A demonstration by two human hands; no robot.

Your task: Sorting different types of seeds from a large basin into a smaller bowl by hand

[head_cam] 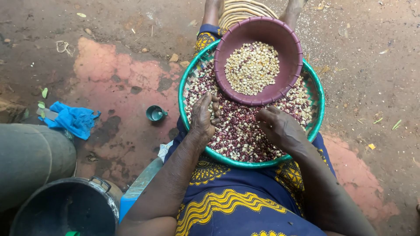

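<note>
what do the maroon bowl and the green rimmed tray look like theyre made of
The maroon bowl looks like moulded plastic: smooth, matte, with an evenly scalloped rim. The green-rimmed tray seems woven from flat strips, probably plastic or fibre, bound by a glossy green edge; the beans hide most of the weave, so this is uncertain.

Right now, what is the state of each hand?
Left hand: curled on the mixed beans; grip cannot be told.
Right hand: pinched in beans; contents hidden.
</note>
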